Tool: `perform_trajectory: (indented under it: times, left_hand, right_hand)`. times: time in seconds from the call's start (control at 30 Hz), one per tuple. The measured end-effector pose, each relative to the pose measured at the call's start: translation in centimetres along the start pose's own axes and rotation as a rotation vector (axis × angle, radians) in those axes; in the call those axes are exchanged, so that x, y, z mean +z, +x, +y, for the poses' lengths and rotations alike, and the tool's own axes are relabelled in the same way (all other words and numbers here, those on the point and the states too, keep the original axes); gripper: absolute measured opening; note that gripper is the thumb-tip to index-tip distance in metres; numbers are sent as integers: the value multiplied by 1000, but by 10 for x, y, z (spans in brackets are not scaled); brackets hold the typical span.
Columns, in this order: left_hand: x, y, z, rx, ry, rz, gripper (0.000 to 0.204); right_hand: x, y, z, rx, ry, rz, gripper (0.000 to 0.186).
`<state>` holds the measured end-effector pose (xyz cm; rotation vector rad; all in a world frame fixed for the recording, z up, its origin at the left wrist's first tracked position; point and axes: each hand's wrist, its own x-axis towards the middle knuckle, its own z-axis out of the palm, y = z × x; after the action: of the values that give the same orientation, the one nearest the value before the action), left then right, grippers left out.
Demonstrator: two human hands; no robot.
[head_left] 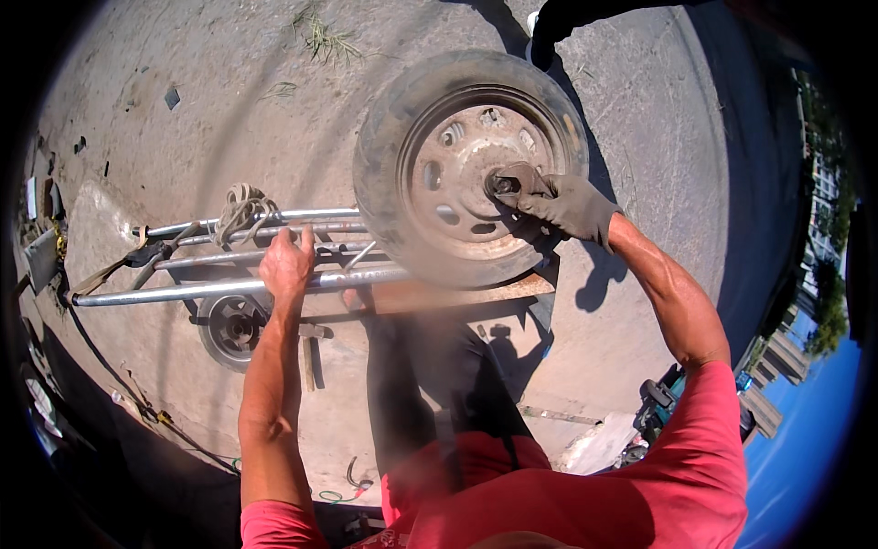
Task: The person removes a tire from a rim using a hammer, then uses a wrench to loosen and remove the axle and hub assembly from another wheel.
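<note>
A large dusty wheel (430,169) with a black tyre (384,151) stands in front of me, its rusty face toward me. My right hand (562,203), in a grey work glove, has its fingers closed round the dark hub end (502,185) at the wheel's centre. To the left, metal tubes (197,291) of a cart frame run out from beside the wheel. My bare left hand (287,263) is closed over one of these tubes, its fingers partly hidden. A coil of rope (242,215) hangs over the tubes beyond that hand.
A small wheel (229,328) sits under the tubes at left, with a hammer (309,359) on the ground beside it. Another person's dark-clothed leg (558,27) stands beyond the tyre. A cable (114,371) runs along the left. Tools (654,407) lie at lower right.
</note>
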<state>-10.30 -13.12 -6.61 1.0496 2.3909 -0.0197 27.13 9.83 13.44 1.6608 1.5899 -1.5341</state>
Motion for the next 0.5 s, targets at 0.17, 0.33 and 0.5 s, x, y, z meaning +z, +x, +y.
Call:
perform_trajectory:
  times: [0.17,0.33,0.5]
  left_hand:
    - [1,0,3,8,-6,13,51]
    - [-4,1,4,-2,17,-2,49]
    - [0,1,-2,68,-8,29,49]
  right_hand:
    - [84,-2,42,149,622,111,49]
    - [177,20,-25,-12,1576,330,42]
    - [178,59,-69,-178,2197,121,53]
